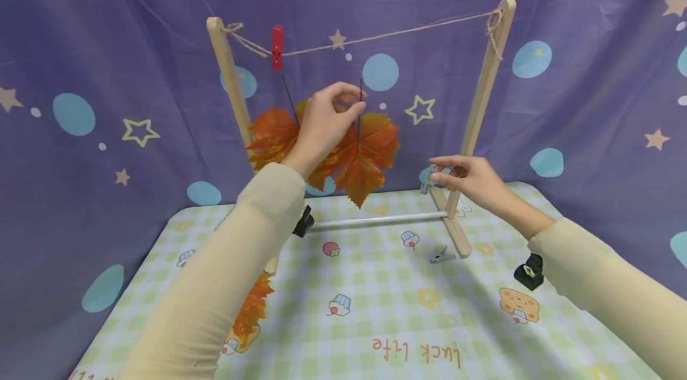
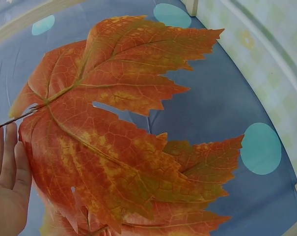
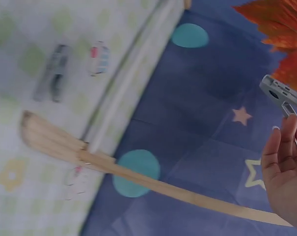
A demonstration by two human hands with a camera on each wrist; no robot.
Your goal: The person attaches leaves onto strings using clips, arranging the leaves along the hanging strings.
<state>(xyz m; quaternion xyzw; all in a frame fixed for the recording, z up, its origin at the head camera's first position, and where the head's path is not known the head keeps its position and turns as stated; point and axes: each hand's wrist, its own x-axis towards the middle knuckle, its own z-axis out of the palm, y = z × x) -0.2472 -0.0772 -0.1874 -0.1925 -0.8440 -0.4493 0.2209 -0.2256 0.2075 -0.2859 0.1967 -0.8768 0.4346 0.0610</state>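
In the head view my left hand (image 1: 328, 123) pinches the dark stem of an orange maple leaf (image 1: 362, 156), which hangs below the twine (image 1: 397, 35). Left of it, a red clothespin (image 1: 277, 48) on the twine holds the stem of another orange leaf (image 1: 274, 132), partly behind my left hand. My right hand (image 1: 472, 180) pinches a grey clothespin (image 1: 429, 179) near the right post, lower than the leaf stem. In the left wrist view the held leaf (image 2: 109, 147) spreads beside my fingers. The grey clothespin (image 3: 283, 92) sits at my right fingertips in the right wrist view.
The twine is tied between two wooden posts (image 1: 483, 93), joined low down by a white rod (image 1: 381, 221). A second grey clothespin (image 1: 442, 256) lies on the checked tablecloth (image 1: 386, 290). Another orange leaf (image 1: 251, 308) is partly under my left sleeve. A purple curtain (image 1: 161, 22) hangs behind.
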